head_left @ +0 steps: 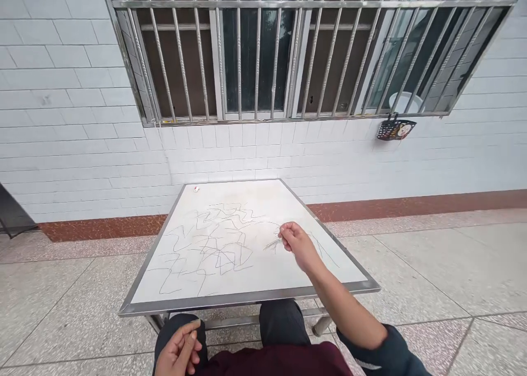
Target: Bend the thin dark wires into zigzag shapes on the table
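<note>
Many thin, dark, bent strands (222, 251) lie scattered over the white tabletop (164, 280); I cannot tell whether they are wire, thread or stalks. Above the table's right half, my right hand (297, 245) is closed in a pinch. Fine strands show at its fingertips, and a small bunch of strands (272, 245) lies just left of it. Longer curved strands (327, 250) show to the right of that wrist. Low over my left thigh, in front of the table edge, my left hand (181, 349) has its thumb and fingers pressed together. Whatever it may hold is too small to make out.
A small red and white object (196, 189) lies at the table's far left corner. Behind stands a white tiled wall (82, 145) with a barred window (263, 52). A black basket (396, 129) hangs from the bars at right. The table has a grey metal rim.
</note>
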The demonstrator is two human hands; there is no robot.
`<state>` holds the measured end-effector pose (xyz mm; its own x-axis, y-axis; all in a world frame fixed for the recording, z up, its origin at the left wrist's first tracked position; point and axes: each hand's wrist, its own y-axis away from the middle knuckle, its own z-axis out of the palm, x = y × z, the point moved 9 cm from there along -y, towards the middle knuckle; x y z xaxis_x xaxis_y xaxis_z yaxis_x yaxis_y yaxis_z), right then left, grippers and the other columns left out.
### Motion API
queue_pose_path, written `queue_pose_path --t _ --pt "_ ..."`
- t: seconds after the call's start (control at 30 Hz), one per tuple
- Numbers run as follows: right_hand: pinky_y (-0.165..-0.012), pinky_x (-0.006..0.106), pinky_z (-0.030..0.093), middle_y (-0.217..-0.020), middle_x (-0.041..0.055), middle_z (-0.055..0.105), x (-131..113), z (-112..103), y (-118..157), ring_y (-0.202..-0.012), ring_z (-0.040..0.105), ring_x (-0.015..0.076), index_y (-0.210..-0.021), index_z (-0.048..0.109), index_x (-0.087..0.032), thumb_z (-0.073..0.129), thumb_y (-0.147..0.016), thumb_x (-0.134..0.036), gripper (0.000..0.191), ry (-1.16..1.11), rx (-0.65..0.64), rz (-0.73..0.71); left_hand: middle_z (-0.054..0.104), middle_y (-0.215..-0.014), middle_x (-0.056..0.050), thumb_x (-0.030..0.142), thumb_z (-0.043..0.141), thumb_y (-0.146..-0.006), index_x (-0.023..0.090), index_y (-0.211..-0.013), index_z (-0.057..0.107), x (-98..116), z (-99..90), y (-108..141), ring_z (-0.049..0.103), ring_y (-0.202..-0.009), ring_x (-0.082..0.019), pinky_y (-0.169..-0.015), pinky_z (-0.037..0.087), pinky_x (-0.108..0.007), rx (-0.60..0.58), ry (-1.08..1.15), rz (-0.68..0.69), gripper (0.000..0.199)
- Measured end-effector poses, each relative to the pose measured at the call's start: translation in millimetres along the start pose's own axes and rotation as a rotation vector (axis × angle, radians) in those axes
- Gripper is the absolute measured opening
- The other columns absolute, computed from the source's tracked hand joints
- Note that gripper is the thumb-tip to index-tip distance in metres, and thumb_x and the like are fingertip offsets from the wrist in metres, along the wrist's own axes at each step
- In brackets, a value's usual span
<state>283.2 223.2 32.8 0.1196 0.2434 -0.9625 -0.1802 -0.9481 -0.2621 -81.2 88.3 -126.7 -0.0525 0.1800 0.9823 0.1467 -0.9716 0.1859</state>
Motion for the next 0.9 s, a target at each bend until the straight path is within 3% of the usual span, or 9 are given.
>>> queue_pose_path --t 0.1,0.17,0.27,0.4,0.53,0.7,0.9 --pt "-0.037 0.018 0.025 -0.063 -0.0035 0.053 -8.2 48.2 34.4 -0.042 0.036 0.0063 -0.077 0.047 -0.02 0.058 -0.073 -0.041 0.023 -0.183 -0.135 0.117 0.064 -0.073 -0.003 0.048 0.068 -0.069 0.016 -0.106 0.065 77.9 3.0 3.8 0.056 -0.06 -0.013 -0.049 0.044 -0.022 0.081 0.042 0.164 0.049" --pt "-0.035 0.018 0.023 -0.06 -0.0043 0.052 -16.1 72.9 55.5 -0.039 0.033 0.0056 -0.077 0.048 -0.021 0.06 -0.072 -0.039 0.022 -0.192 -0.192 0.151 0.065 -0.081 -0.005 0.043 0.068 -0.071 0.016 -0.108 0.064 119.5 15.4 2.4 0.058 -0.068 -0.014 -0.055 0.046 -0.022 0.039 0.049 0.226 0.045" --pt "-0.033 0.018 0.024 -0.06 -0.0046 0.051 -27.7 98.1 80.8 -0.037 0.034 0.006 -0.077 0.048 -0.022 0.061 -0.072 -0.037 0.02 -0.163 -0.25 0.159 0.064 -0.087 -0.006 0.036 0.069 -0.071 0.015 -0.108 0.064 152.4 38.6 1.8 0.058 -0.072 -0.015 -0.059 0.048 -0.024 -0.052 0.1 0.285 0.043" --pt "-0.034 0.019 0.027 -0.063 -0.0043 0.05 -33.5 115.9 107.2 -0.039 0.035 0.0062 -0.077 0.048 -0.022 0.06 -0.074 -0.039 0.021 -0.14 -0.29 0.181 0.067 -0.092 -0.007 0.028 0.073 -0.069 0.017 -0.108 0.065 150.2 62.7 13.9 0.059 -0.08 -0.016 -0.068 0.05 -0.026 -0.088 0.2 0.295 0.041" --pt "-0.038 0.019 0.029 -0.065 -0.0038 0.048 -33.0 125.6 130.2 -0.044 0.034 0.0067 -0.079 0.049 -0.021 0.057 -0.079 -0.039 0.02 -0.073 -0.332 0.165 0.068 -0.095 -0.007 0.028 0.066 -0.078 0.019 -0.103 0.068 142.2 75.5 32.9 0.061 -0.08 -0.016 -0.072 0.049 -0.028 -0.096 0.242 0.346 0.027" --pt "-0.045 0.02 0.031 -0.068 -0.0025 0.049 -34.0 129.5 146.1 -0.052 0.038 0.0092 -0.082 0.053 -0.021 0.054 -0.083 -0.035 0.014 0.005 -0.364 0.095 0.069 -0.093 -0.007 0.028 0.061 -0.083 0.018 -0.097 0.072 135.2 68.1 44.4 0.062 -0.075 -0.015 -0.071 0.049 -0.028 -0.019 0.263 0.373 0.02" --pt "-0.051 0.021 0.034 -0.067 -0.0024 0.048 -36.1 118.1 143.5 -0.057 0.041 0.011 -0.079 0.052 -0.021 0.052 -0.084 -0.034 0.014 0.049 -0.315 0.056 0.071 -0.094 -0.01 0.028 0.061 -0.083 0.016 -0.098 0.071 124.4 52.0 46.5 0.063 -0.077 -0.016 -0.071 0.049 -0.028 0.083 0.385 0.346 0.022"
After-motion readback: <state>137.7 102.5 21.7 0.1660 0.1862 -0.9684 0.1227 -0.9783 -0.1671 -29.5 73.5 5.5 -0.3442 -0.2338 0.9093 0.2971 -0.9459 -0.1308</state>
